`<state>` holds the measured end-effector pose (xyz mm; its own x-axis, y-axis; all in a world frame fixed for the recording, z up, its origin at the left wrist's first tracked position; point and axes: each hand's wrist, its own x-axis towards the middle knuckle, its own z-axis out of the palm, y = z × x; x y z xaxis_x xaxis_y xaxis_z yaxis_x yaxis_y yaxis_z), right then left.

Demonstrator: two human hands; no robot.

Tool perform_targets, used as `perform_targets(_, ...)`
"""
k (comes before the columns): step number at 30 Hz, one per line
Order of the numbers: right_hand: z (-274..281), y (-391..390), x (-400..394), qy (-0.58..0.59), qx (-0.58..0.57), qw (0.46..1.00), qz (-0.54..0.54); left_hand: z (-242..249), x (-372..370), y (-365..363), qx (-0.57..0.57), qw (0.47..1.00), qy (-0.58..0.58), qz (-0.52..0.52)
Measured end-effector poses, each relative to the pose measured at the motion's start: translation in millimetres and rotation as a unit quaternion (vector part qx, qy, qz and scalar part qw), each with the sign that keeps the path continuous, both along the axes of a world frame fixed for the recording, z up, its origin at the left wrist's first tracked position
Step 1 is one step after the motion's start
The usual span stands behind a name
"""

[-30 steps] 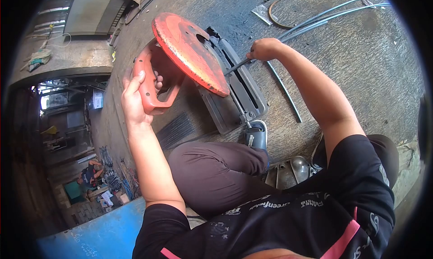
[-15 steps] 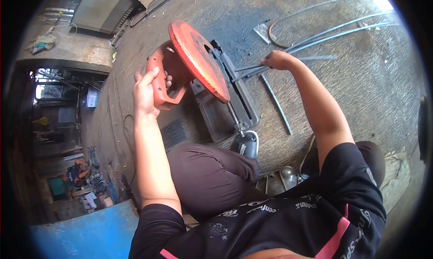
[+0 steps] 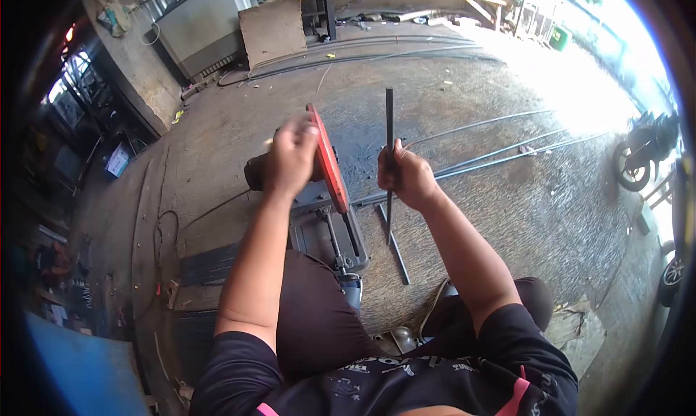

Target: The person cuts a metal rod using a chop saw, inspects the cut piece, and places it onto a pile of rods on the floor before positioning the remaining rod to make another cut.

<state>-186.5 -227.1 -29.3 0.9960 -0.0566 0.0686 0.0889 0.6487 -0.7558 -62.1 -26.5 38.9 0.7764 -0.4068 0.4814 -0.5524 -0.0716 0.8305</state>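
A cut-off saw with a red disc guard [image 3: 330, 162] stands on the floor in front of me, its grey base [image 3: 312, 231] and clamp screw toward my knee. My left hand [image 3: 291, 159] is up beside the guard, overlapping it in this view; its fingers are smeared by motion. My right hand [image 3: 408, 173] is wrapped round a short dark metal bar [image 3: 389, 119], held nearly upright to the right of the saw. Another short bar [image 3: 396, 253] lies on the floor below that hand.
Long metal rods [image 3: 500, 155] stretch across the floor to the right. Stacked cut bars [image 3: 209, 264] lie left of the saw. A cable [image 3: 217, 207] runs over the floor. A motorcycle [image 3: 638, 159] stands at the far right, and a blue panel [image 3: 80, 365] is at lower left.
My left hand has left the saw's handle and moved beside the guard. My right hand, earlier at the bars by the saw, now holds one bar upright. The view has tilted up.
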Motion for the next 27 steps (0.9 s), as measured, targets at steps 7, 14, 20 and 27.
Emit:
perform_targets(7, 64.5, 50.5, -41.2, 0.041, -0.025, 0.998, -0.051, 35.7, -92.9, -11.7, -0.023, 0.973, 0.019, -0.229)
perform_targets(14, 76.3, 70.6, -71.5, 0.032, -0.130, 0.991, -0.019, 39.0, -99.8, 0.1, -0.088, 0.976, -0.014, -0.199)
perform_targets(20, 52.6, 76.1, -76.5, 0.038, -0.268, 0.959, 0.086, 36.7, -94.9, 17.2, -0.090, 0.971, 0.056, -0.213)
perform_targets(27, 40.7, 80.7, -61.6, 0.009, -0.325, 0.944, 0.058, 39.6, -83.3, 29.0, -0.074, 0.959, 0.076, -0.265)
